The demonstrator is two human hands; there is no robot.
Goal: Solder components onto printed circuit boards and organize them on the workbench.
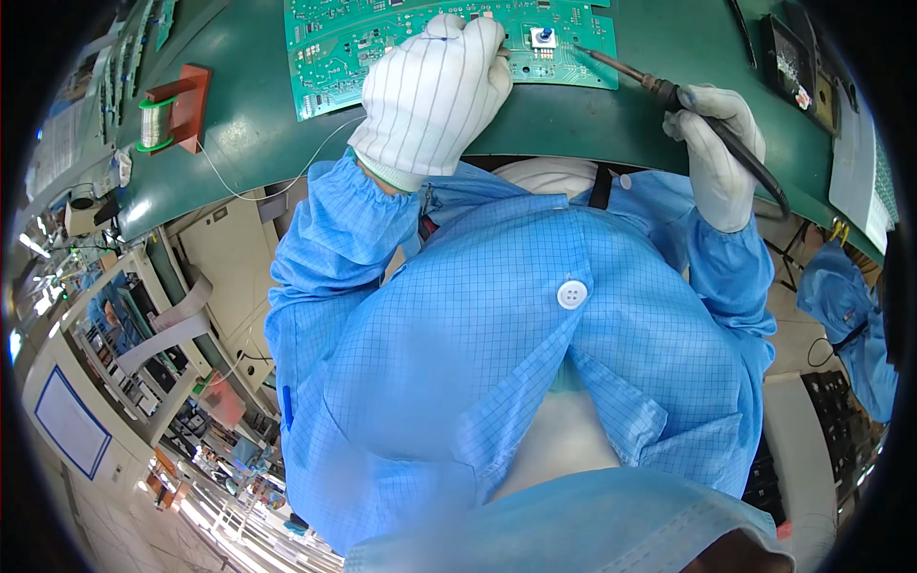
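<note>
A green circuit board (334,57) lies on the bench in front of me. My left hand (439,95), in a white striped glove, rests over its near edge with the fingers pinched together. Solder wire (232,191) loops from a spool (156,124) up to this hand, which grips it; the fingers hide most of its end. My right hand (716,143), also gloved, is closed around a soldering iron (735,148). The iron's tip points left over the board's right part, beside a small white component with a blue knob (543,38).
The spool sits on a red-brown stand (194,107) on the green bench (239,57). A dark tray with small bits (791,67) is at the right. More boards (119,72) stand at the far left. Another person's blue sleeve (841,315) shows at the right edge.
</note>
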